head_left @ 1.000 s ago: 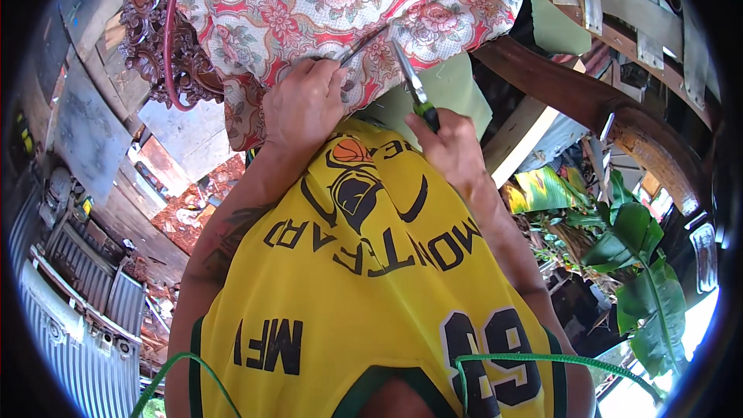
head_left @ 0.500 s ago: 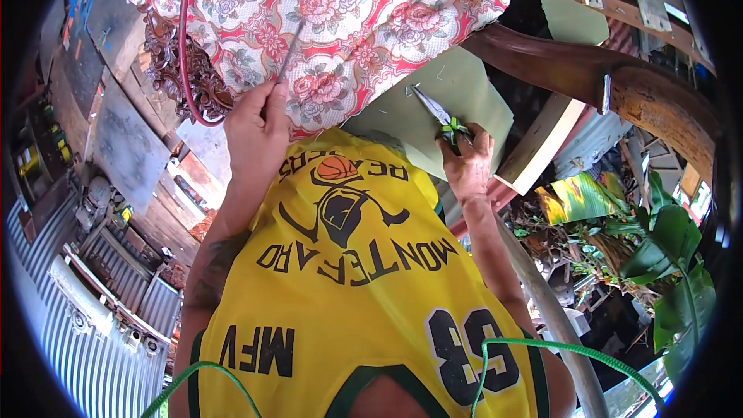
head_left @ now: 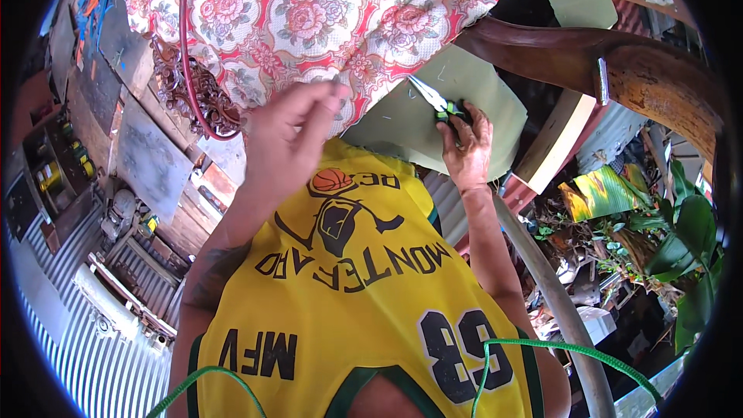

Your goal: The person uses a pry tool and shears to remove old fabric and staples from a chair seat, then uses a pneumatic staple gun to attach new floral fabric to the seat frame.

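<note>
From the head camera, the person is raising the left hand [head_left: 290,128] up toward the floral cloth [head_left: 325,15], fingers loosely spread and slightly curled, gripping nothing, the fingertips lying against the cloth's lower edge. The right hand [head_left: 468,147] is reaching up just right of that cloth, wrist bent, fingers wrapped tight around the green-and-black handles of one pair of pliers [head_left: 437,102]. The pliers' metal nose is pointing up-left toward the cloth's hem, over a pale green board [head_left: 410,124] that is showing just below the cloth. One red hose [head_left: 190,70] is looping down at the cloth's left side. One curved wooden beam [head_left: 604,62] is running off to the cloth's right.
</note>
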Demonstrator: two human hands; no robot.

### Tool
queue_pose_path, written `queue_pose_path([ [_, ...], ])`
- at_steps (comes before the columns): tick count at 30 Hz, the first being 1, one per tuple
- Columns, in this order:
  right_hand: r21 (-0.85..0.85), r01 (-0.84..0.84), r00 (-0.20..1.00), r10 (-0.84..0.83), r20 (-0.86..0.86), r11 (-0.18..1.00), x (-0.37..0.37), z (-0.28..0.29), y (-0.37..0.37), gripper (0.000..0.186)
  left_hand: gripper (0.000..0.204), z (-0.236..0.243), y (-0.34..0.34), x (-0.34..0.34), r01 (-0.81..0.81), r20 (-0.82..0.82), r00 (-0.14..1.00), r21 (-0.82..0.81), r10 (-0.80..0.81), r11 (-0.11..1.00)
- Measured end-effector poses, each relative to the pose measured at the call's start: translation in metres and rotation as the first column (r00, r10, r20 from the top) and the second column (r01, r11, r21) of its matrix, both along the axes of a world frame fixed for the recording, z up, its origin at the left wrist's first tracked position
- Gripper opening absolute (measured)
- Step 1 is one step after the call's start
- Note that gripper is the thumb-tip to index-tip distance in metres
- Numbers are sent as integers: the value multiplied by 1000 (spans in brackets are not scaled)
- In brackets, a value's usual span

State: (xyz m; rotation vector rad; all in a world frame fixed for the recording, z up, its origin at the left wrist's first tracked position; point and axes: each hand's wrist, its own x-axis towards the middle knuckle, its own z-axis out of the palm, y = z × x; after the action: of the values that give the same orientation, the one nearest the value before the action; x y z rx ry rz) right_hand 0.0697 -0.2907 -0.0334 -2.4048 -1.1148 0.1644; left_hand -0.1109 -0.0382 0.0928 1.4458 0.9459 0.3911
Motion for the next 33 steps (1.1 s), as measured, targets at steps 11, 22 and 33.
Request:
queue_pose_path([
  [11,62,19,1000,-20,7,998,-2,7,21,18,25,-3,37,13,-113,88,989,-27,115,993],
  [22,-22,-17,998,19,67,1000,-5,-3,39,50,27,-7,61,-16,-166,-134,977,-3,164,986],
  [33,12,75,991,-76,111,997,-30,32,53,45,35,-59,144,74,304,-314,948,829,-59,470],
])
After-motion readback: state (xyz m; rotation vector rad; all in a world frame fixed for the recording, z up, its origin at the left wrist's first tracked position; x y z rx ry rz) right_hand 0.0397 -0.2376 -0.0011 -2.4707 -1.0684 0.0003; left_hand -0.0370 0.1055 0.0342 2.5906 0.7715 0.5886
